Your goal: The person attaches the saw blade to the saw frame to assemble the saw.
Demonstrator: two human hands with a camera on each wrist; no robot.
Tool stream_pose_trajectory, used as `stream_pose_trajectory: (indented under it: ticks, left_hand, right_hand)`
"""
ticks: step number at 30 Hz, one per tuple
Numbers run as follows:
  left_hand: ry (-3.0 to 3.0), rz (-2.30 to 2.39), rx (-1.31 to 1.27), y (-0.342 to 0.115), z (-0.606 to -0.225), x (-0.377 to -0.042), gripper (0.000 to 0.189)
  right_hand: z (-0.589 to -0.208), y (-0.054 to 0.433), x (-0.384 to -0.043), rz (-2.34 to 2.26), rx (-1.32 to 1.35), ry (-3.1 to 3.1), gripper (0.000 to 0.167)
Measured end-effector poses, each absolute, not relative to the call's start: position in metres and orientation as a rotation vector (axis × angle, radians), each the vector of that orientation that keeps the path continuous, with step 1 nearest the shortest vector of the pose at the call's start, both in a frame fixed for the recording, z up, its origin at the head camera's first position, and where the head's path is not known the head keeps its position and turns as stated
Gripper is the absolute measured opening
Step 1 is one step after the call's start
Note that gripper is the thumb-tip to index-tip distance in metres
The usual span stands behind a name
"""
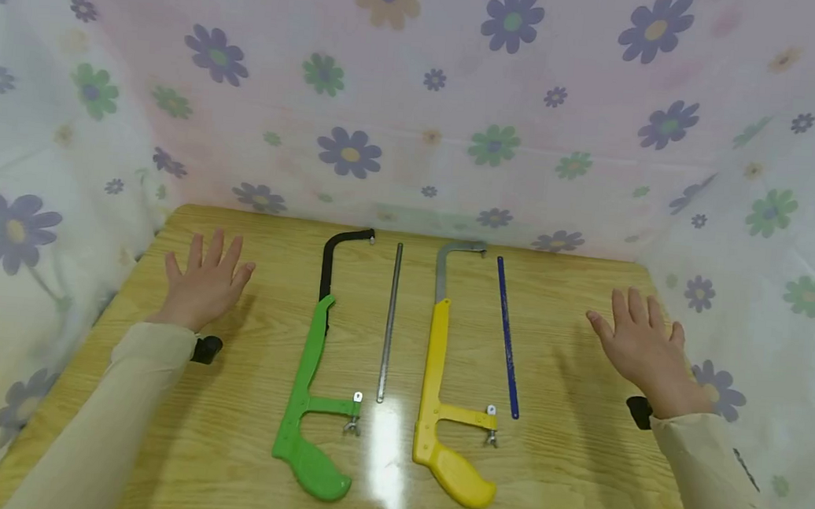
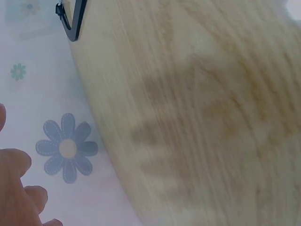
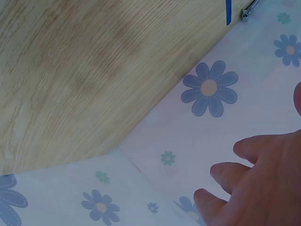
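Flat on the pale wood-grained table, a yellow-handled hacksaw frame with a grey metal bow. Just left of that frame, a thin grey metal strip blade; farther left, a green-handled hacksaw frame with a black metal bow. Just right of the yellow frame, a narrow blue strip blade. Well apart from the yellow frame — leftward, the bare left hand, fingers spread apart; rightward, the bare right hand, fingers apart too. Behind the yellow frame — white flower-printed cloth.

Free tabletop beside hands, saws between (blades alongside), cloth beyond
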State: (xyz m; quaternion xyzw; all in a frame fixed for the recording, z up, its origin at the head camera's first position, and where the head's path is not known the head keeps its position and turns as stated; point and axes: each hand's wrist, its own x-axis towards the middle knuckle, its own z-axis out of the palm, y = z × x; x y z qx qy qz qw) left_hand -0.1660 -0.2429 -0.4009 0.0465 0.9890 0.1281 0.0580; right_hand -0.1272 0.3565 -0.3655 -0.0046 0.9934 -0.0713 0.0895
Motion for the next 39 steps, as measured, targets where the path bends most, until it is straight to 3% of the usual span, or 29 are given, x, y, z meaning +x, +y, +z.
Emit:
stream_pose_trajectory:
  ticks: [19,30,39]
  left_hand:
    - [3.035,0.444,0.153,-0.237,-0.399,-0.169,0.071]
    - [2.893,0.874,0.361,-0.192,-0.414,-0.149,0.056]
    - [2.784,1.082,0.332,-0.16,-0.428,-0.124,0.036]
  right_hand:
    - [-0.371,0.358,-0.131,-0.24,-0.01,3.029,0.078]
    - [-0.383,0.343,-0.129,-0.605,-0.001,3.135,0.043]
    - [-0.409,0.302,-0.129,-0.958,0.045,3.07,0.038]
